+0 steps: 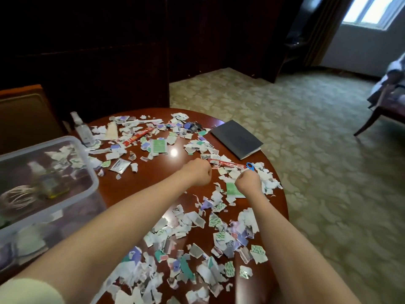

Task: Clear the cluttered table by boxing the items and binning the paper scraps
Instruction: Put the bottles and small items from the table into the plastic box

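Torn paper scraps cover the round brown table. My left hand is curled into a fist at the left end of a long red packet and seems to pinch it. My right hand is curled over scraps, right below the blue handle of the scissors; its fingertips are hidden, so its grip on the scissors is unclear. A clear plastic box at the left holds a small bottle and a whisk.
At the back of the table stand a spray bottle, a second red packet, a green sachet, a silver sachet, keys with a blue fob and a dark notebook. Carpeted floor lies to the right.
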`<action>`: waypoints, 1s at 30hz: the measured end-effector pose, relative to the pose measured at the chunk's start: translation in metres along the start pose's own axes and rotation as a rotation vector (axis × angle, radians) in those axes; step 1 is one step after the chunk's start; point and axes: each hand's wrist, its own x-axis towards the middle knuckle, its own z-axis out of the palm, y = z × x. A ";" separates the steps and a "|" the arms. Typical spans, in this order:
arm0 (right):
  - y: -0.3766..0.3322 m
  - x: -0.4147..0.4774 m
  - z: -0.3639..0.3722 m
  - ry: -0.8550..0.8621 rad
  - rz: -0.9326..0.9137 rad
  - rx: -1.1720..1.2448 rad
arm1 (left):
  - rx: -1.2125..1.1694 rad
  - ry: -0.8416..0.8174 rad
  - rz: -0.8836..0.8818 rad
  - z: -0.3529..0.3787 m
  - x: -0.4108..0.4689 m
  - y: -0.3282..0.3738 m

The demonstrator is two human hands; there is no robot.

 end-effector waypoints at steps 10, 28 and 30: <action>0.053 0.056 -0.003 0.022 0.107 0.010 | -0.004 -0.085 0.014 0.043 0.060 0.032; 0.011 0.145 0.019 -0.036 -0.309 -0.004 | -0.008 -0.196 -0.063 0.094 0.123 0.032; 0.008 0.148 0.027 -0.045 -0.330 -0.113 | -0.039 -0.203 -0.077 0.092 0.124 0.030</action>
